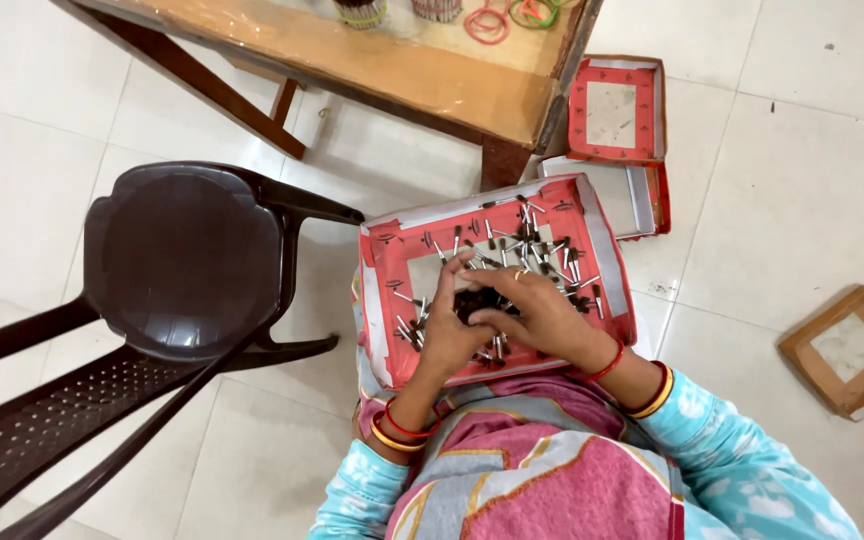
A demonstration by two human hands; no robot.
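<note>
Over the red cardboard tray (pixel 384 300) resting on the person's lap, the left hand (pixel 444 325) and right hand (pixel 542 315) are closing their fingers together around a dark bundle of small pins (pixel 479 300), while many loose pins (pixel 542 245) are still lying scattered across the tray's far side, ungathered.

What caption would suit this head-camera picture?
Left hand and right hand gather small pins in a red tray beside a dark chair.
</note>
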